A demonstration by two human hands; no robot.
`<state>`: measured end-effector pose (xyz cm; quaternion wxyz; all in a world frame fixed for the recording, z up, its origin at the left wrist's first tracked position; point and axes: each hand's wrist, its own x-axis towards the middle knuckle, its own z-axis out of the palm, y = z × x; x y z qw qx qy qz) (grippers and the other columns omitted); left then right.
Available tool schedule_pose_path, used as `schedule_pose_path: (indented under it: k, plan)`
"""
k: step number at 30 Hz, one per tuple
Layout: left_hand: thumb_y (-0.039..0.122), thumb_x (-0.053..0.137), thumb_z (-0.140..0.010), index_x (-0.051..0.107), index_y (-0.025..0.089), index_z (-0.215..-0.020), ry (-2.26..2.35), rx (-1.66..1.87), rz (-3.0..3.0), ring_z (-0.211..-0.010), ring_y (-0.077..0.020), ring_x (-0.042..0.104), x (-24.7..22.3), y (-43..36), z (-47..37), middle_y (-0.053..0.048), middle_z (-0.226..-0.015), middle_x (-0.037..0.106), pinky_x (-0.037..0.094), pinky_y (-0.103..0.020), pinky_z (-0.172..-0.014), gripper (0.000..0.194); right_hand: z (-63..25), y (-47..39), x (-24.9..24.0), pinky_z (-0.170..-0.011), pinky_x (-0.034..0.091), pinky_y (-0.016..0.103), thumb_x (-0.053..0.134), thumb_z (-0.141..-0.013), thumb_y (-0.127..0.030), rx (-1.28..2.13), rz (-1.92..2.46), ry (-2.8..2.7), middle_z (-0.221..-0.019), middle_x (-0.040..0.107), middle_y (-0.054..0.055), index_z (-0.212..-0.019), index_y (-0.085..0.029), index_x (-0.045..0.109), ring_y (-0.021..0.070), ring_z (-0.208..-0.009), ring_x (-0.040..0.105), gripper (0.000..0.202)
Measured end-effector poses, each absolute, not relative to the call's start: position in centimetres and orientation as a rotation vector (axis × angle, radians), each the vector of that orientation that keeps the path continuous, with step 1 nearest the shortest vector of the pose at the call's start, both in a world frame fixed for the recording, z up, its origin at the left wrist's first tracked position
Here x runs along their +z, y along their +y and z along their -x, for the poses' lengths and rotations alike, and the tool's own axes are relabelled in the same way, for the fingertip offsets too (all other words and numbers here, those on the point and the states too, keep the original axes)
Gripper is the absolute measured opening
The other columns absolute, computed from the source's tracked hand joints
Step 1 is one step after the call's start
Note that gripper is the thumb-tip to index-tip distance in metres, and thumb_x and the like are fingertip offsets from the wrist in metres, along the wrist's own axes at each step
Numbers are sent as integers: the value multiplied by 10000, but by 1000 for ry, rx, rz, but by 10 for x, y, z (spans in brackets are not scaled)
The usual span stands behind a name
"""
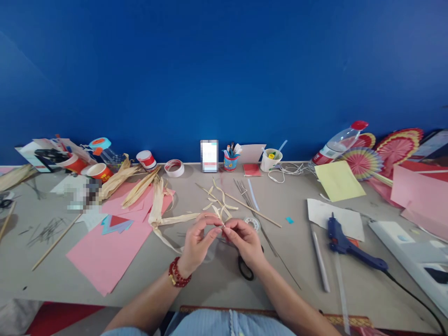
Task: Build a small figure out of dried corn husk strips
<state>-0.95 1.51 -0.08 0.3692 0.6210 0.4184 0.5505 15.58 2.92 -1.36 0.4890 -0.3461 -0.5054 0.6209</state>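
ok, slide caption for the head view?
Left hand and right hand pinch a thin pale piece above a cluttered desk.

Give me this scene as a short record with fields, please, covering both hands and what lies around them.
Left hand: pinching a pale strip
Right hand: pinching the same strip
Left wrist: red bracelet
By right hand: scissors, partly hidden
Left of hands: husks, pink paper
Right of hands: glue gun, with a cord
Toward the back: pen cup, bottle, paper fans
Surface: grey table
Background: blue wall
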Motion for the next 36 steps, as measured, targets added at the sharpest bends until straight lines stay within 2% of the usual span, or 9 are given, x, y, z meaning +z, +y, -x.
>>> schedule_pose_path:
  k: [6, 19, 30, 36]
  plan:
    - [198, 638, -877, 716, 207, -924, 1038, 1382, -1458, -1005, -218, 580, -1, 15, 7, -69, -955, 650, 477, -350, -886, 91, -153, 27, -15, -570, 405, 219, 690, -863, -356, 1529, 796, -1203, -676, 587, -8, -759, -193, 653, 108, -612, 501, 198]
    - [250, 687, -843, 671, 178, -850, 927, 1369, -1217, -909, -189, 599, -5, 14, 4, -59, -930, 618, 516, -295, -755, 74, -152, 27, -9, -582, 452, 237, 736, -811, -380, 1476, 817, -1205, -685, 621, 7, -740, -195, 648, 125, -617, 539, 217]
    - [282, 686, -842, 655, 178, -842, 1025, 1394, -1280, -939, -200, 617, -2, 13, 5, -68, -941, 636, 518, -348, -866, 109, -152, 28, -12, -588, 458, 245, 709, -835, -359, 1346, 844, -1321, -726, 631, 23, -760, -200, 648, 144, -653, 563, 187]
    - [248, 639, -876, 668, 193, -854, 991, 1433, -1354, -966, -190, 607, 1, 13, 5, -45, -912, 619, 502, -357, -917, 66, -152, 28, -14, -613, 474, 258, 708, -839, -346, 1296, 841, -1368, -744, 650, 31, -754, -198, 644, 154, -679, 582, 183]
